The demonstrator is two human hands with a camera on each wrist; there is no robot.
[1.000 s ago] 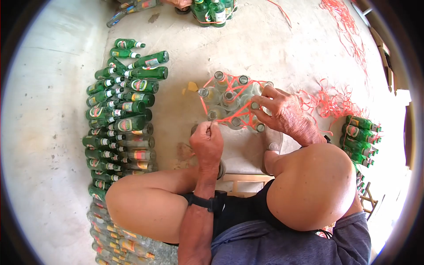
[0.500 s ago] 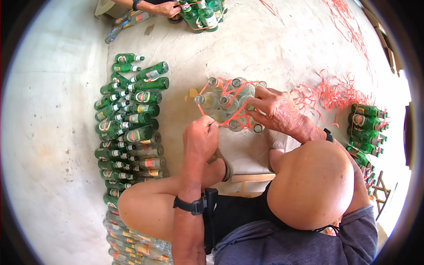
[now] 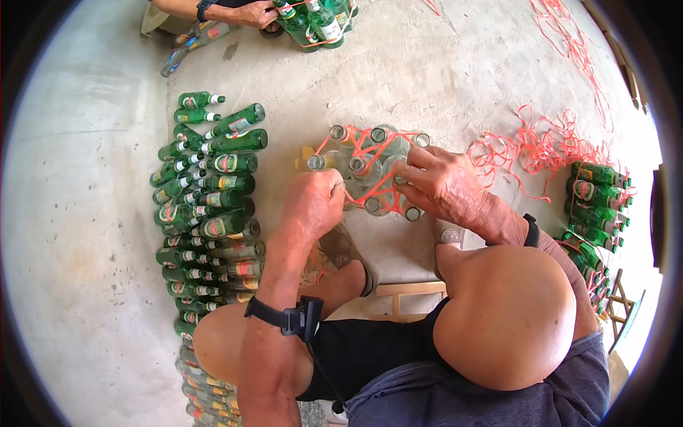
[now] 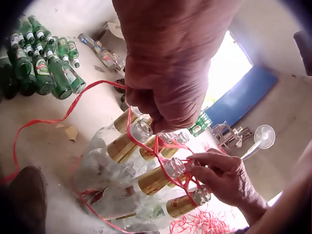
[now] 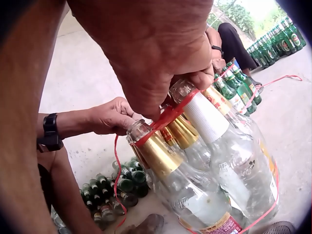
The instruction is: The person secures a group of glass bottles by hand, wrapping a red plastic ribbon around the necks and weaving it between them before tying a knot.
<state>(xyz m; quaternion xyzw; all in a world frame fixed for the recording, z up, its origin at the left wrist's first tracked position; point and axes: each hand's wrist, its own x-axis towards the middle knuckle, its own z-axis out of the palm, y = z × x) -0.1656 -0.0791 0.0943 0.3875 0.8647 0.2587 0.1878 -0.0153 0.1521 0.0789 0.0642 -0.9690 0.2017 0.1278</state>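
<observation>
A cluster of clear glass bottles (image 3: 366, 167) stands upright on the floor, red plastic strap (image 3: 376, 191) running between the necks. My left hand (image 3: 313, 203) pinches the strap with curled fingers at the cluster's left side; a loose length of it trails away in the left wrist view. On the other side, my right hand (image 3: 445, 181) has thumb and fingers round a bottle neck and the strap there. In the right wrist view, the strap (image 5: 170, 116) crosses gold and white neck wraps, and another loop lies low round the bottles. My right fingertips are partly hidden.
Green bottles (image 3: 231, 164) lie in rows at the left, more bundled green bottles (image 3: 596, 196) at the right. Tangled red strap (image 3: 544, 146) lies on the floor. Another person's hand (image 3: 257, 13) touches a green bundle (image 3: 320, 25) at the top. My feet flank the cluster's near side.
My left hand has moved left and up along the cluster's edge, the strap still pinched. My right hand stays at its side of the cluster. The other person's arm has come further into view.
</observation>
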